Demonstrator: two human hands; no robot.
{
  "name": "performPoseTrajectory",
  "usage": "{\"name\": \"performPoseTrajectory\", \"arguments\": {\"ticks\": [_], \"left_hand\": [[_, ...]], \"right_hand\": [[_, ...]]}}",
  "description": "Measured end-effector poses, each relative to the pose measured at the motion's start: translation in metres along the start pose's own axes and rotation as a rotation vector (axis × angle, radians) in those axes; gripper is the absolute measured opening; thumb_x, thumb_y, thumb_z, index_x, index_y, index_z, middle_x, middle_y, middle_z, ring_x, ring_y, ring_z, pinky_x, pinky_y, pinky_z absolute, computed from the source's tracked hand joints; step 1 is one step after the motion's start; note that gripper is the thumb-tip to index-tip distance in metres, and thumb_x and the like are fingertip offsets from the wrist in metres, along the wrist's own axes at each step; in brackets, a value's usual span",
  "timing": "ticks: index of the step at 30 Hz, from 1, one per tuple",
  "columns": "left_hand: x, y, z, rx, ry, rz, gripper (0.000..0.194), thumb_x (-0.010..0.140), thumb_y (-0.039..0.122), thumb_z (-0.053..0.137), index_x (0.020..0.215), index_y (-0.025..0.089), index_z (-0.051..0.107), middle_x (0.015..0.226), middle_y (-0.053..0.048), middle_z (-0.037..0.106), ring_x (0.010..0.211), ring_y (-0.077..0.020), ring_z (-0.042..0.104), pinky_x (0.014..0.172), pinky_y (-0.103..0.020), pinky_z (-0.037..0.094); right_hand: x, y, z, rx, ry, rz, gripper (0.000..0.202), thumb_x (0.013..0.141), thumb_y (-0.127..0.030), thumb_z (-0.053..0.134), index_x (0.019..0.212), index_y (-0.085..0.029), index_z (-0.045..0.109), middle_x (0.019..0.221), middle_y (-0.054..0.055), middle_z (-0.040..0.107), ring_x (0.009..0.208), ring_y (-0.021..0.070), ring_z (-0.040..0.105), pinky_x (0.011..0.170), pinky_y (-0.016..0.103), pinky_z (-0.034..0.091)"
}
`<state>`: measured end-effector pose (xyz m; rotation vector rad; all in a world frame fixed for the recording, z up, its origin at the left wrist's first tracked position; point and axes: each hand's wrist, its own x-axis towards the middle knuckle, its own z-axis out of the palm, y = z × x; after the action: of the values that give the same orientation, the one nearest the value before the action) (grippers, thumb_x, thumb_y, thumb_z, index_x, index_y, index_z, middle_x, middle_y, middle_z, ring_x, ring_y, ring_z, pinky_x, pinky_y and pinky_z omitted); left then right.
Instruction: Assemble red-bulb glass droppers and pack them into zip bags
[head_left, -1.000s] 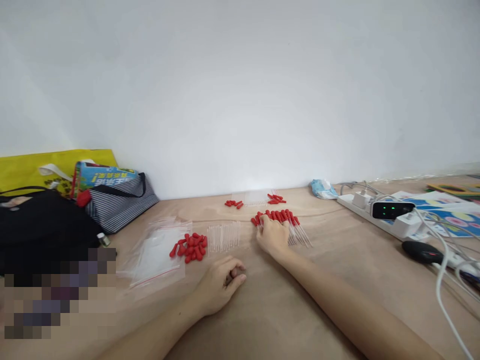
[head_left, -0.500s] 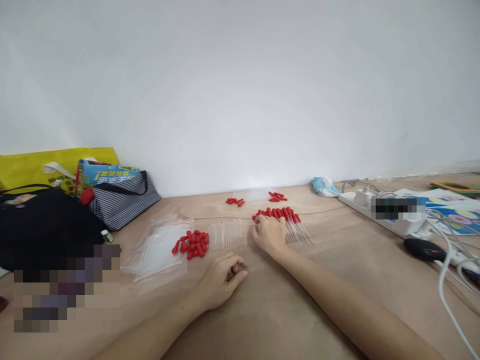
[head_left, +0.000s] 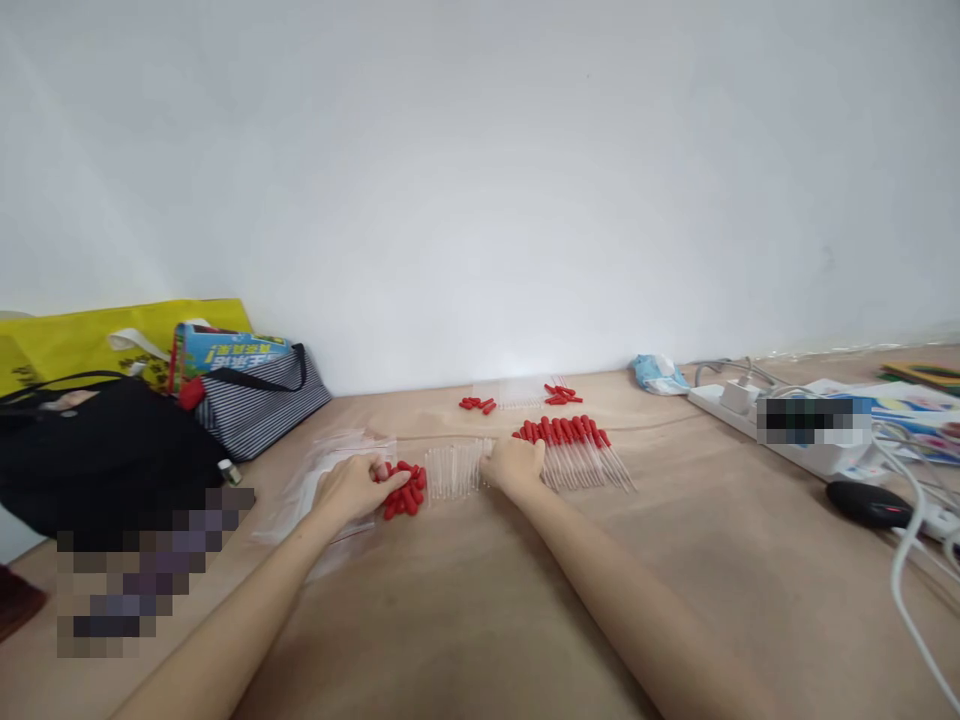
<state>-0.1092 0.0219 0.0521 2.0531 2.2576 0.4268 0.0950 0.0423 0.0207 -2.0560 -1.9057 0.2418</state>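
My left hand (head_left: 354,490) is at the left edge of a pile of red rubber bulbs (head_left: 406,490), fingers bent and partly closed; what they pinch is too small to make out. My right hand (head_left: 514,465) is closed at the right end of a row of clear thin tubes (head_left: 454,472), its fingertips hidden or blurred. To the right of that hand lies a row of tubes topped with red bulbs (head_left: 574,445). Under and beside my left hand are clear plastic bags (head_left: 319,465).
Farther back lie more red bulbs (head_left: 477,404) and a clear bag of tubes (head_left: 521,392). A blue mask (head_left: 658,374), a power strip (head_left: 795,440) and a black mouse (head_left: 868,504) are at right; a striped bag (head_left: 259,405) and black bag (head_left: 112,460) at left.
My left hand has moved forward and left to the red bulbs. My right hand has shifted left from the bulb-topped tubes to the plain tubes. The view has shifted slightly.
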Motion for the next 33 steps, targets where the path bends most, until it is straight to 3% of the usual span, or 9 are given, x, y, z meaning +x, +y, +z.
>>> {"name": "performPoseTrajectory", "arguments": {"ticks": [6,9,11,14,17,20,23,27,33], "left_hand": [[-0.009,0.010,-0.001,0.205,-0.018,-0.018,0.037,0.068,0.053,0.045,0.053,0.021,0.054,0.065,-0.003,0.064,0.069,-0.0249,0.059,0.055,-0.029,0.035],[-0.011,0.017,-0.009,0.234,0.074,0.011,0.032,0.068,0.047,0.048,0.054,0.020,0.057,0.068,-0.004,0.065,0.073,-0.0265,0.059,0.059,-0.031,0.037],[-0.016,0.024,-0.011,0.184,0.142,0.127,0.028,0.069,0.043,0.050,0.057,0.019,0.058,0.068,-0.004,0.064,0.071,-0.0246,0.059,0.060,-0.030,0.038],[-0.032,0.043,-0.003,-0.016,0.163,0.403,0.021,0.071,0.035,0.051,0.060,0.018,0.057,0.064,-0.002,0.061,0.064,-0.0182,0.056,0.058,-0.026,0.039],[-0.055,0.062,0.017,-0.164,0.102,0.553,0.011,0.069,0.027,0.053,0.063,0.018,0.055,0.065,0.000,0.058,0.059,-0.0148,0.053,0.055,-0.023,0.039],[-0.072,0.072,0.036,-0.229,-0.003,0.620,0.007,0.069,0.021,0.053,0.063,0.018,0.053,0.066,0.000,0.056,0.059,-0.0142,0.052,0.055,-0.023,0.039],[-0.079,0.072,0.047,-0.302,-0.025,0.606,0.007,0.069,0.018,0.053,0.075,0.018,0.055,0.072,-0.001,0.057,0.063,-0.0148,0.052,0.058,-0.024,0.041],[-0.078,0.070,0.051,-0.347,-0.051,0.599,0.024,0.071,0.025,0.056,0.095,0.021,0.060,0.085,-0.003,0.056,0.072,-0.0165,0.053,0.065,-0.027,0.043],[-0.076,0.077,0.053,-0.464,-0.065,0.641,0.014,0.079,0.023,0.049,0.079,0.019,0.062,0.080,-0.002,0.056,0.074,-0.0151,0.053,0.068,-0.026,0.041]], "right_hand": [[-0.001,-0.001,0.000,0.021,-0.003,0.007,0.026,0.071,-0.031,0.048,0.079,-0.014,0.066,0.082,0.014,0.066,0.078,0.0240,0.060,0.082,0.040,0.025],[-0.006,0.001,-0.006,0.030,0.025,-0.021,0.028,0.073,-0.031,0.045,0.078,-0.013,0.065,0.080,0.015,0.066,0.079,0.0246,0.060,0.081,0.039,0.027],[-0.011,0.008,-0.013,0.039,0.045,-0.053,0.028,0.075,-0.030,0.043,0.078,-0.013,0.064,0.081,0.014,0.065,0.081,0.0242,0.058,0.079,0.037,0.029],[-0.022,0.031,-0.021,0.095,0.094,-0.167,0.024,0.079,-0.028,0.040,0.083,-0.014,0.060,0.083,0.010,0.064,0.080,0.0197,0.057,0.072,0.029,0.033],[-0.035,0.067,-0.023,0.282,0.201,-0.446,0.018,0.083,-0.024,0.039,0.080,-0.015,0.054,0.076,0.006,0.061,0.067,0.0149,0.055,0.061,0.024,0.035],[-0.049,0.102,-0.018,0.364,0.265,-0.654,0.015,0.084,-0.022,0.039,0.085,-0.016,0.052,0.075,0.005,0.059,0.070,0.0148,0.054,0.065,0.025,0.038],[-0.062,0.122,-0.013,0.354,0.284,-0.729,0.023,0.085,-0.019,0.036,0.104,-0.017,0.049,0.086,0.007,0.060,0.077,0.0161,0.053,0.069,0.028,0.038],[-0.070,0.124,-0.013,0.303,0.225,-0.742,0.024,0.085,-0.015,0.035,0.099,-0.020,0.053,0.084,0.005,0.060,0.074,0.0160,0.052,0.067,0.030,0.036],[-0.078,0.114,-0.019,0.331,0.172,-0.788,0.016,0.083,-0.016,0.039,0.088,-0.018,0.055,0.080,0.004,0.060,0.070,0.0131,0.052,0.071,0.030,0.032]]}}
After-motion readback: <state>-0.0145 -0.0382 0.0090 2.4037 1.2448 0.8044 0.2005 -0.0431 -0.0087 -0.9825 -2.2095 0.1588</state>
